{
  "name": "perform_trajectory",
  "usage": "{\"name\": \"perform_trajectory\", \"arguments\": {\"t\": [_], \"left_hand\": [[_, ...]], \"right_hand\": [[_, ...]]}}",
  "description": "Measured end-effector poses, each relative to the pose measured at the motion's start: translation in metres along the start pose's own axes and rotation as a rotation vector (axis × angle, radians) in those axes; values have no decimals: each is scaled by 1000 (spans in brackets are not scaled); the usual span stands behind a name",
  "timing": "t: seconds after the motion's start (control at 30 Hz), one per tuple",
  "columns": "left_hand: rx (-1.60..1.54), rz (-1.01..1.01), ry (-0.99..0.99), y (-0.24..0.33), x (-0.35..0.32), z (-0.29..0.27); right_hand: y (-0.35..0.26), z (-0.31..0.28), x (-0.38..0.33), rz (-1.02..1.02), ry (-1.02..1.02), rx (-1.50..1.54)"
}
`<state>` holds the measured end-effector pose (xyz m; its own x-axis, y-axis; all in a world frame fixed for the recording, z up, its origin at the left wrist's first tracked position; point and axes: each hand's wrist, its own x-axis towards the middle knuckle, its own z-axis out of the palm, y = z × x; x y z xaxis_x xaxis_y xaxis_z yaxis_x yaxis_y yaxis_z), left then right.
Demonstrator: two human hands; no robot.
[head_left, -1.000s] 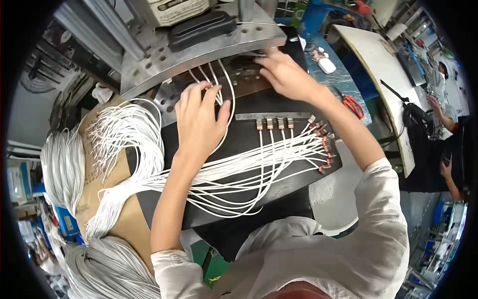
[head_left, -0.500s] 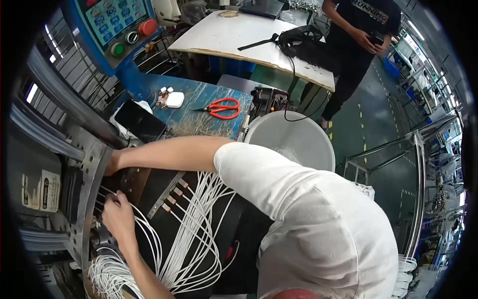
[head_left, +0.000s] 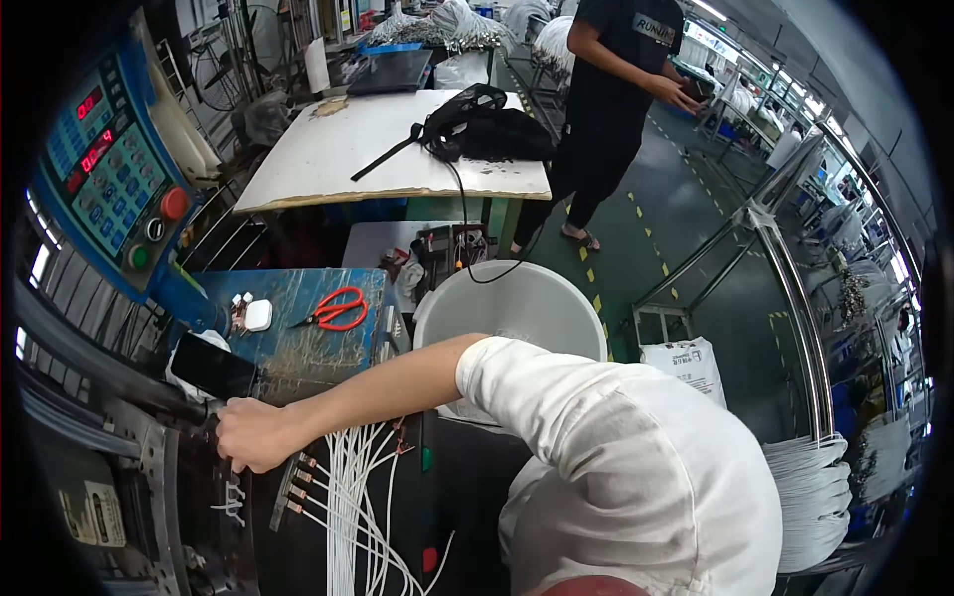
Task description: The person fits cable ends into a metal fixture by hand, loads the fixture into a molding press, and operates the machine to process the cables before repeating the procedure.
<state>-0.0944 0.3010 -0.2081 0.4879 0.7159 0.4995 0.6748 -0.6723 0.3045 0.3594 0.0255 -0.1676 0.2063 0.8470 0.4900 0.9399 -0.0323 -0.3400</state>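
Note:
My right hand (head_left: 256, 435) reaches from the white sleeve across to the machine's dark metal bed. Its fingers are curled down against that surface; what they hold, if anything, is hidden. Right beside it lies a slim metal strip (head_left: 285, 494) with several copper-coloured terminals (head_left: 302, 477) in a row, each on a white cable. Many more white cables (head_left: 348, 517) run down the dark worktop in a loose bundle. Below the hand, thin white bent shapes (head_left: 233, 502) show on the machine bed. My left hand is out of sight.
A control panel (head_left: 111, 164) stands at the left. On the blue bench are red-handled cutters (head_left: 340, 310), a white case (head_left: 258, 316) and a phone (head_left: 214, 366). A grey bin (head_left: 512, 298) stands beyond my arm. A person (head_left: 616, 94) stands by a white table (head_left: 298, 164) bearing a black bag (head_left: 487, 124).
The view has shifted, so the bench and panel appear lower and further left. My left hand has left the picture. My right hand has come out from behind the machine's perforated plate.

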Motion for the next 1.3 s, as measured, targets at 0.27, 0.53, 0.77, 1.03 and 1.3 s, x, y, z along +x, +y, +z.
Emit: {"name": "perform_trajectory", "arguments": {"t": [0.27, 0.53, 0.77, 1.03, 1.3], "left_hand": [[1306, 446, 28, 31, -35, -6], [-48, 385, -421, 261, 43, 66], [45, 528, -271, 271, 26, 44], [-441, 416, -279, 357, -55, 11], [-311, 384, -363, 385, -87, 19]], "right_hand": [[-21, -9, 12, 57, -303, 153], [-75, -17, -12, -165, -39, 264], [-6, -219, -132, -43, -854, 841], [17, -144, -85, 77, -443, 194], [-12, -79, -46, -33, -625, -12]]}}
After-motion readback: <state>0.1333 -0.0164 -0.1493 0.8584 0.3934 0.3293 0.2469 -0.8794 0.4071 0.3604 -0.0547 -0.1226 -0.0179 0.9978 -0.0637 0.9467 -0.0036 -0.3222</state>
